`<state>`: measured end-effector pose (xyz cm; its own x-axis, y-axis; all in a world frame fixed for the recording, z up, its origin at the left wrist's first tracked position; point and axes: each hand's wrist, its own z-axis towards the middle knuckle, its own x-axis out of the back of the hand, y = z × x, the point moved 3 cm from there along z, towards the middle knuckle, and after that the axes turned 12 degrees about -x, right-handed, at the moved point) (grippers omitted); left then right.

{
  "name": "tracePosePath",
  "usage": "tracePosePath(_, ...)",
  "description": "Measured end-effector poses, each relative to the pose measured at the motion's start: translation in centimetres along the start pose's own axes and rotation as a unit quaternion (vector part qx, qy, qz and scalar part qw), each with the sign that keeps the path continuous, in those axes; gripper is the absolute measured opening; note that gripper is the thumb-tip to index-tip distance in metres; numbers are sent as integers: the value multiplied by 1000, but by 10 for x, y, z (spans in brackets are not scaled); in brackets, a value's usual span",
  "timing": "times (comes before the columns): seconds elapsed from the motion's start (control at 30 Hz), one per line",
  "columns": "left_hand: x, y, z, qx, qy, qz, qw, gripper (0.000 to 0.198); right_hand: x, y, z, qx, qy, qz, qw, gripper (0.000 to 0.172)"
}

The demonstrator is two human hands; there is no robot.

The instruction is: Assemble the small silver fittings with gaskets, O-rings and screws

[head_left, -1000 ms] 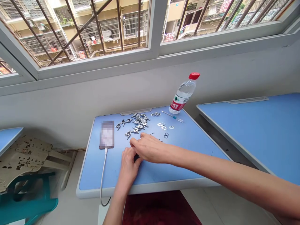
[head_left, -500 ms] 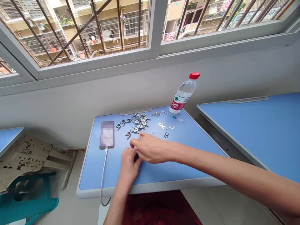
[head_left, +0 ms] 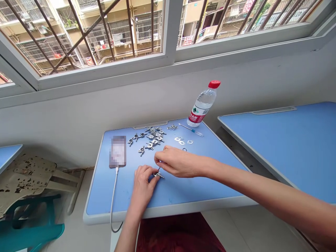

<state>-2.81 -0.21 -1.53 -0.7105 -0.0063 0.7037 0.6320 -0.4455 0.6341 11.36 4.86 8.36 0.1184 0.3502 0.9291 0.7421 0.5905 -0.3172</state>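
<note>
My left hand (head_left: 143,185) rests on the small blue table (head_left: 183,189) and pinches a small silver metal fitting (head_left: 158,174) at its fingertips. My right hand (head_left: 178,162) reaches in from the right, fingers curled, its fingertips pinched close over the same fitting; what they hold, if anything, is too small to make out. A heap of similar silver fittings (head_left: 152,136) lies behind the hands. A few flat metal plates (head_left: 181,141) and a small dark ring (head_left: 184,149) lie just right of the heap.
A phone (head_left: 118,151) on a white cable (head_left: 113,199) lies at the table's left. A water bottle with a red cap (head_left: 203,104) and a thin blue-handled tool (head_left: 191,130) stand at the back right. A second blue table (head_left: 288,140) is to the right, a teal stool (head_left: 28,224) to the left.
My right hand has shifted right and lifted a little, uncovering the silver fitting at my left fingertips. The camera has drifted slightly.
</note>
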Motion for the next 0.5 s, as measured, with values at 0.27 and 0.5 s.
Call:
tracePosePath(0.27, -3, -1, 0, -6, -17, 25, 1000, 14, -10, 6, -2, 4, -18, -26, 999, 21)
tracePosePath(0.5, -2, 1, 0, -25, -44, 44, 998, 14, -7, 6, -3, 1, -27, -34, 999, 20)
